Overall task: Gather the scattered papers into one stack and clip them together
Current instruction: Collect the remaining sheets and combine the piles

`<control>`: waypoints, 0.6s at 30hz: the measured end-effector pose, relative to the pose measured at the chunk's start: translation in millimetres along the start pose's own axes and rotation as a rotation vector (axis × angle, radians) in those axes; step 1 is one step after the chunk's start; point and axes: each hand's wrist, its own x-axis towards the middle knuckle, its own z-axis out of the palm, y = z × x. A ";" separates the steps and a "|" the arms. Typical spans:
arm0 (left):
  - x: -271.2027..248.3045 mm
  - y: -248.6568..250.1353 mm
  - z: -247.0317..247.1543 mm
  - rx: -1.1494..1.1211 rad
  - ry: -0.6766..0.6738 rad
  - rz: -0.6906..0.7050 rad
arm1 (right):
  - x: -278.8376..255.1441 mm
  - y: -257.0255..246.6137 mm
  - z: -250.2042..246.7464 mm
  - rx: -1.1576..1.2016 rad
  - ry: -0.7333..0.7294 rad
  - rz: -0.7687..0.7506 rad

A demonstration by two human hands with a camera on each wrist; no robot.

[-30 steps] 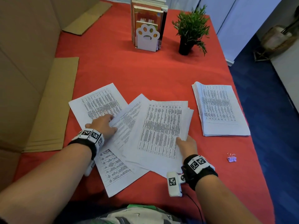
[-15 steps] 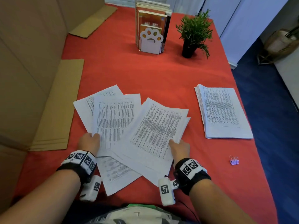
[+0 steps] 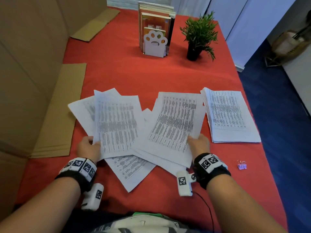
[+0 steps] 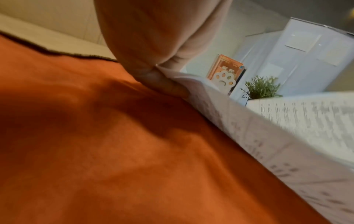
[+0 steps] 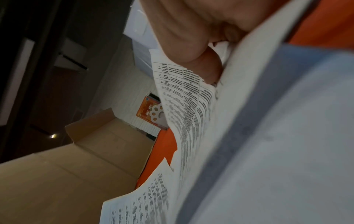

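Two hands pinch paper corners: left hand (image 3: 88, 147) holds left bunch (image 3: 116, 125), right hand (image 3: 199, 145) holds right bunch (image 3: 175, 121). Sheet (image 3: 129, 170) probably flat on red table (image 3: 117, 73). Gathering step. Next: slide bunches together, fetch clip (image 3: 241, 165).

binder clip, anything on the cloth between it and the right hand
Nothing visible. The binder clip lies alone on bare red cloth right of the right hand, which holds papers.

Both forearms extended forward, wrists banded. Left hand (image 3: 88, 147) thumb on top, pinching lower left sheet edge. Right hand (image 3: 199, 145) fingers curled, grip closed on lower right edge.
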 end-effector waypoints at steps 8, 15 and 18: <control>-44.7 12.9 34.9 -0.318 -0.055 -0.240 | -24.7 25.0 35.3 0.018 -0.107 0.093; -28.6 0.0 29.7 -0.217 -0.229 -0.010 | -6.3 29.3 30.4 -0.013 -0.152 0.033; -8.2 -3.5 15.2 -0.138 -0.130 -0.005 | -4.2 24.0 14.4 -0.121 -0.117 -0.024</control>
